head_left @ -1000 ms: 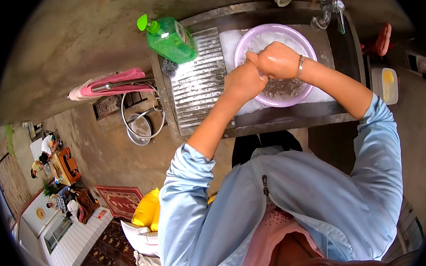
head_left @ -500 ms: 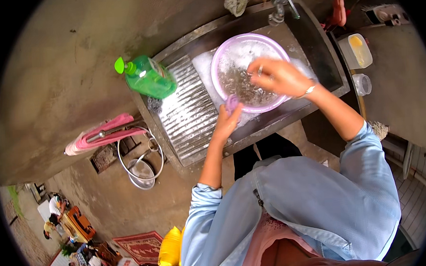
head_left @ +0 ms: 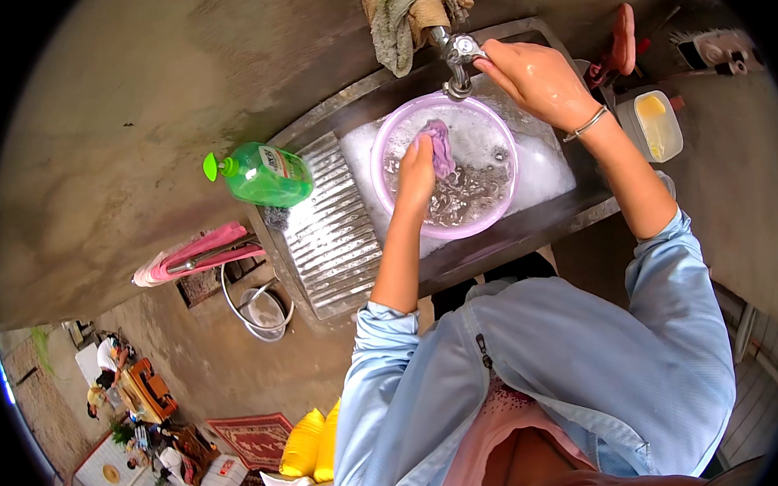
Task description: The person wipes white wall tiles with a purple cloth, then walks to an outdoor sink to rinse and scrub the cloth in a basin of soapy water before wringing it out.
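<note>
A crumpled purple cloth (head_left: pixel 439 148) is gripped in my left hand (head_left: pixel 415 173), above the left part of a round lilac basin (head_left: pixel 516 176). White suds float in the basin, over rippling water toward the near side. At the far side of the sink, my right hand (head_left: pixel 546 83) has its fingers closed on the lever of a metal tap (head_left: pixel 457 74). The spout of that tap hangs over the basin's far rim. Whether water runs from it I cannot tell.
The basin stands in a metal sink with a ribbed drainboard (head_left: pixel 334 228) on its left and foam around it. A green pump bottle (head_left: pixel 271 176) stands at the drainboard's far left. Cloths (head_left: pixel 402 27) hang by the tap. A plastic tub (head_left: pixel 652 128) sits at right.
My right hand has gone from over the basin up to the tap lever. My left hand has brought the purple cloth from the near rim to over the water.
</note>
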Motion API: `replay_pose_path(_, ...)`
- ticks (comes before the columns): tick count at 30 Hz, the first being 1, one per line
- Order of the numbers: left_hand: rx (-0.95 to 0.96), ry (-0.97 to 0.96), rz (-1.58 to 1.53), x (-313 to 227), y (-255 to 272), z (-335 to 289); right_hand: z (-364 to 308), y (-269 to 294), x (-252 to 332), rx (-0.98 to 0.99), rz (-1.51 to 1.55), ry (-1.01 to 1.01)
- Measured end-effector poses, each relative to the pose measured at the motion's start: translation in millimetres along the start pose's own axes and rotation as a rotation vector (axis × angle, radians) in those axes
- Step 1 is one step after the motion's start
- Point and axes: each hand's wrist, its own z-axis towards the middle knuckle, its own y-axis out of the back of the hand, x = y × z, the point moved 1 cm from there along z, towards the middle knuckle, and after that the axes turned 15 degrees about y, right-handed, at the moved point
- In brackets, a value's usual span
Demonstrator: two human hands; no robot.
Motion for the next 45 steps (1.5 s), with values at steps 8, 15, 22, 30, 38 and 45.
replay_pose_path(8, -0.498, -0.753, 0.442, -43, -26, 42, -46, -76, -37, -0.180, 0.943, -0.525)
replay_pose_path(15, -0.339, -0.487, 0.584, -59, -48, 36, -56, -120, -29, -0.106, 0.692, -0.327)
replay_pose_path(22, -0.234, -0.721, 0.349, -43, -35, 48, -57, -125, -25, -0.021, 0.821, -0.271)
replay_pose_path(30, 0.210, -0.330, -0.223, -48, -28, 43, -40, -107, -20, 0.018, 1.190, -0.538)
replay_pose_path(38, 0.044, -0.475, 0.596, -44, -7, 38, -52, -105, -24, -0.368, 1.352, -0.721)
replay_pose_path(45, 0.134, -0.465, 0.087, -50, -21, 29, -55, -88, -20, 0.024, 0.838, -0.390)
